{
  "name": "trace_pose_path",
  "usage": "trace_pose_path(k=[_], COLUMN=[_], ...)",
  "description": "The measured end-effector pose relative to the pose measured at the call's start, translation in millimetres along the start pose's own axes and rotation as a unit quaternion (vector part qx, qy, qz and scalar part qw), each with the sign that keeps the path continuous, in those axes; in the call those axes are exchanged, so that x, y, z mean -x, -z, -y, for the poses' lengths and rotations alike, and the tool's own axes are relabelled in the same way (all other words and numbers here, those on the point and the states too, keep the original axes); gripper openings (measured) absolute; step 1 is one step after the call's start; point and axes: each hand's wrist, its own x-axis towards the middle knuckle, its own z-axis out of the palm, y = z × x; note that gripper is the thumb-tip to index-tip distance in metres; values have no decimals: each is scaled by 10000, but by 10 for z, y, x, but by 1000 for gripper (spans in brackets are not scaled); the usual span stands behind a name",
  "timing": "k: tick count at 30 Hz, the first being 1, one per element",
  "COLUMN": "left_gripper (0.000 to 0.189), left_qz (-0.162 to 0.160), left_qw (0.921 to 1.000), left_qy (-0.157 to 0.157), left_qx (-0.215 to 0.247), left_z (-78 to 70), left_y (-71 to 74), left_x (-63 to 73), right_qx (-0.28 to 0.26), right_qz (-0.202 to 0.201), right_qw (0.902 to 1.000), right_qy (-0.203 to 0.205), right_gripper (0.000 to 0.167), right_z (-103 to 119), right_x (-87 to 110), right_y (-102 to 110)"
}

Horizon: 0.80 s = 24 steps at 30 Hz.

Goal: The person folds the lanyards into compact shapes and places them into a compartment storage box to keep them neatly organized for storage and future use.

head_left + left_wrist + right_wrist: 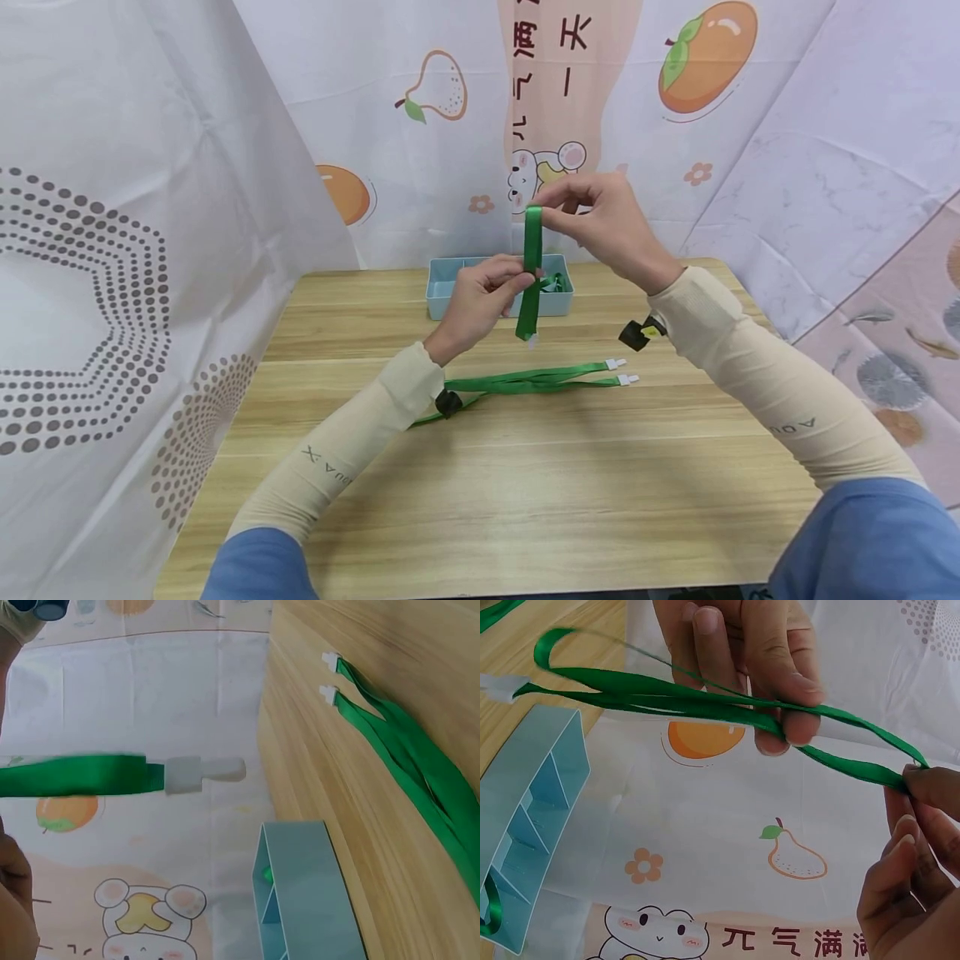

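Observation:
A folded green lanyard [532,237] hangs upright in front of me. At its top fold, my right hand [603,223] pinches it between thumb and fingers. Lower down, my left hand [483,293] grips the doubled ribbon between thumb and fingers. The ribbon's loop and a white plastic clip [184,775] extend past the left hand, at the hanging lower end. Seen from the right wrist, several strands [682,701] run together through the left fingers to the right fingertips. More green lanyards [517,383] lie across the wooden table behind the left forearm.
A light blue box [442,287] with dividers stands at the table's back edge, behind the hands. Green ribbon [557,283] lies in its right part. Two white clips [626,380] end the lanyards on the wooden table [540,500]. Printed cloth hangs behind and at both sides.

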Motion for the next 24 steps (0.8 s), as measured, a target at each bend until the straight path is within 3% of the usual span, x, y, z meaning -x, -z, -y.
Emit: trace_pose_path(k=[4, 7, 15, 24], left_gripper=[22, 29, 10, 18], left_qz=[-392, -505, -292, -64], left_qw=[9992, 9979, 9949, 9923], left_qy=[28, 183, 339, 729], left_qx=[119, 359, 905, 997], left_z=[4, 6, -12, 23], left_y=[-8, -6, -24, -38], left_x=[11, 10, 4, -5], right_qx=[16, 23, 14, -73], right_qz=[-52, -92, -110, -69], right_qw=[10000, 9999, 9998, 9999], right_qy=[-71, -81, -135, -124], right_gripper=[15, 15, 15, 15], right_z=[5, 8, 25, 44], right_x=[4, -4, -18, -17], right_y=[13, 16, 5, 0])
